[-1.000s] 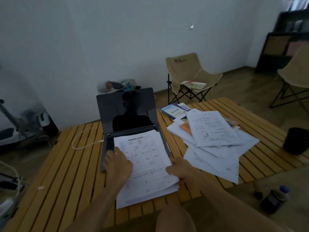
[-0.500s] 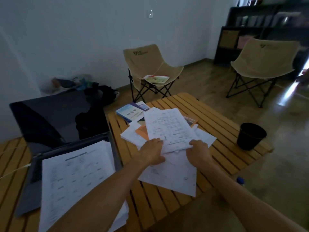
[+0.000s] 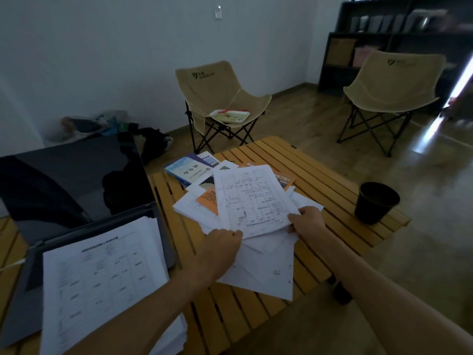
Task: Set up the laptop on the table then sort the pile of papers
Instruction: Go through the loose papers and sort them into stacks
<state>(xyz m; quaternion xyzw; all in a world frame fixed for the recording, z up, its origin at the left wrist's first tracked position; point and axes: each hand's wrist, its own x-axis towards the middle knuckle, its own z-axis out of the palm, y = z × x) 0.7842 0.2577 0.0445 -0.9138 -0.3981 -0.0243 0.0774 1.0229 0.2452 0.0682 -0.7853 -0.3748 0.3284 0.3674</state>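
An open dark laptop [image 3: 76, 180] stands at the left of the slatted wooden table [image 3: 320, 175]. A neat stack of printed sheets [image 3: 102, 278] lies on its keyboard. To the right spreads a loose pile of papers [image 3: 263, 265], with an orange leaflet [image 3: 208, 201] and blue booklets [image 3: 189, 170] at its far side. My right hand [image 3: 305, 220] pinches the near right corner of the top printed form [image 3: 250, 198], which is lifted off the pile. My left hand [image 3: 220, 248] rests curled on the pile's near left edge, under that form.
A black bucket [image 3: 376, 202] stands at the table's right edge. Two beige folding chairs [image 3: 220, 98] [image 3: 391, 83] stand beyond the table, one with a flat packet on its seat. Bags lie by the wall. Dark shelving [image 3: 384, 34] fills the far right corner.
My view turned right from the laptop stack to the loose pile. Both hands left the stack for the pile, and the right hand has lifted the top form's corner.
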